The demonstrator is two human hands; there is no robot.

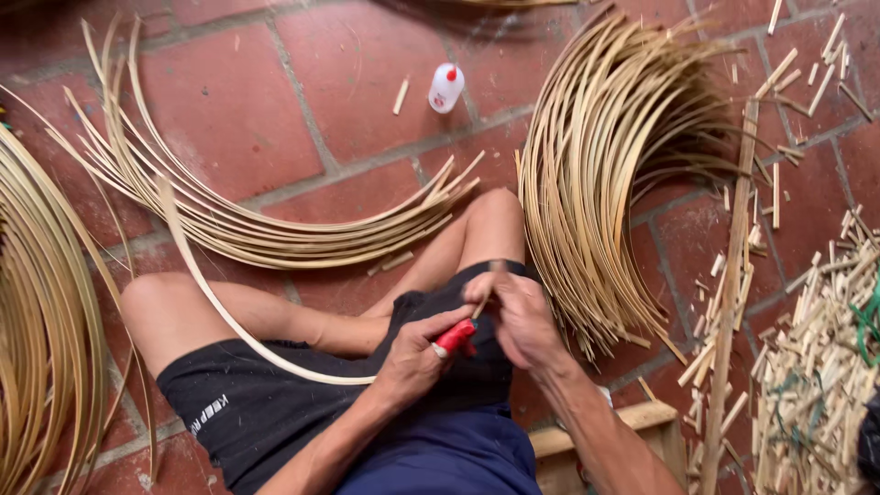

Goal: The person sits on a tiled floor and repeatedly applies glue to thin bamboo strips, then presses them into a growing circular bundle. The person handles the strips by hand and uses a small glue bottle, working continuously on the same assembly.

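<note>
Left hand (pixel 414 359): fingers curled tight around a red-handled tool (pixel 456 336), red end poking out past the knuckles. Right hand (pixel 520 314): fingertips pinched together on the near end of a long curved bamboo strip (pixel 220 307), just beside the red tool; whether the tool's tip touches the strip, impossible to tell. From that pinch, strip running down across the lap, over the black shorts (pixel 275 403), then bending up and away past the left knee toward the upper left. Both hands low over the lap, bare legs folded on the floor. Underneath, a floor of red tiles (pixel 220 101) with pale grout lines, dusty and scuffed. Ahead of the knees, a fanned sheaf of curved strips (pixel 275 229) lying flat on the tiles. To the right, a thick arched bundle of strips (pixel 596 174), its ends just beside the right knee. At the far left edge, another bowed bundle (pixel 41 312). Farther out on the tiles, a small white squeeze bottle with a red cap (pixel 445 88), lying tilted, well apart from the hands. At the right, a straight bamboo pole (pixel 733 275) amid a litter of short offcuts (pixel 816 367). Close under the right forearm, the corner of a low wooden stool (pixel 642 422).
</note>
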